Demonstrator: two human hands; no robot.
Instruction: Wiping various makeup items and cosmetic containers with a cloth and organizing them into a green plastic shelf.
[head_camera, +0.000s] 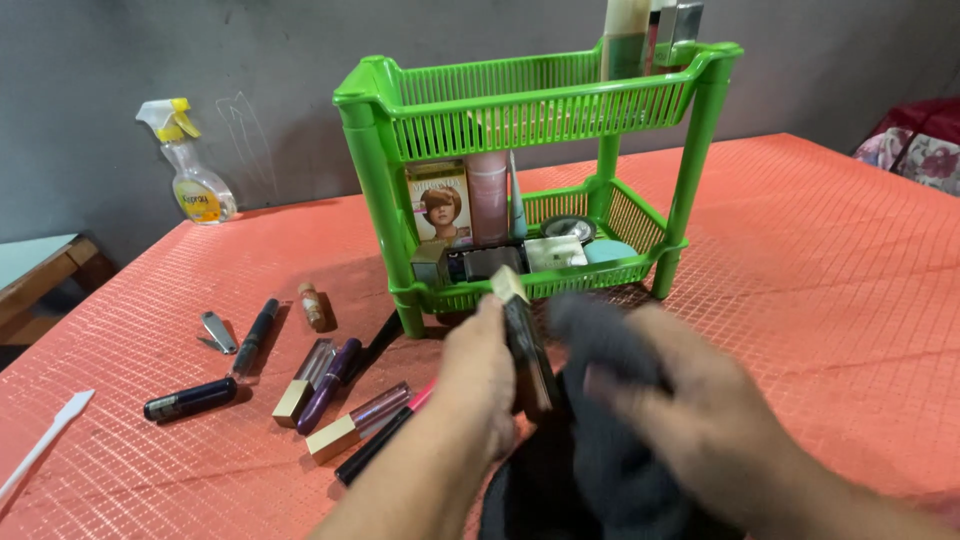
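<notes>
— What has the left hand (478, 375) got?

— It is closed around a slim dark case with a pale gold end (524, 345), held upright near the front edge of the surface (820, 260), just in front of the green two-tier rack (530, 180).

— And the right hand (690, 400)?

— It is blurred, fingers curled onto a dark grey cloth (600, 420) that is bunched against the case. The cloth hangs down toward the front edge. How tightly it grips, I cannot tell.

— Where does the rack stand?

— Toward the middle of the red gridded surface, nearer the back edge. Its lower tier holds a small box with a printed portrait (440, 205), a pink tube (489, 195) and some small jars and compacts; bottles stand in the top tier at its right end.

— What lies to the left of the hands?

— A scatter of cosmetics: a gold-capped lip gloss (352, 425), a purple tube (330, 383), another gold-capped one (303, 381), a dark blue tube (190, 399), a black pencil-like stick (255, 337), a small tan bottle (312, 305) and a metal nail clipper (217, 332).

— Anything near the corners?

— A spray bottle with a yellow and white trigger (190, 170) at the back left corner, and a white plastic spatula (45, 440) by the left edge.
</notes>
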